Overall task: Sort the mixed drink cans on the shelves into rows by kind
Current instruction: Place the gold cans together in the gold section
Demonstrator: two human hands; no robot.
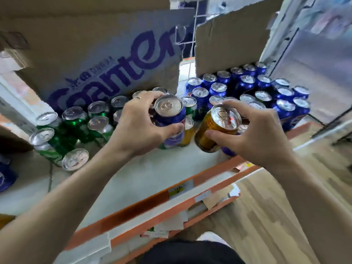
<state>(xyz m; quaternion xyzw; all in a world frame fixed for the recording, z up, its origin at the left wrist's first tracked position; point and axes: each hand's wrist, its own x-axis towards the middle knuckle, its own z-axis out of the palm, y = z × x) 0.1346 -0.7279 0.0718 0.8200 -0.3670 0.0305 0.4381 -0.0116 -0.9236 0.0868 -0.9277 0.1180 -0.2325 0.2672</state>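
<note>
On shelf, head view: left hand grip clamped round blue can, upright, mid-shelf. Right hand grip clamped on gold can, tilted, just beside it. Green cans grouped left, blue cans grouped right, cardboard box behind green group.

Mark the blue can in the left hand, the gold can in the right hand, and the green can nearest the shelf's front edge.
blue can (168, 106): head view, on its lid.
gold can (205, 122): head view, on its side wall.
nearest green can (75, 159): head view, on its lid.
</note>
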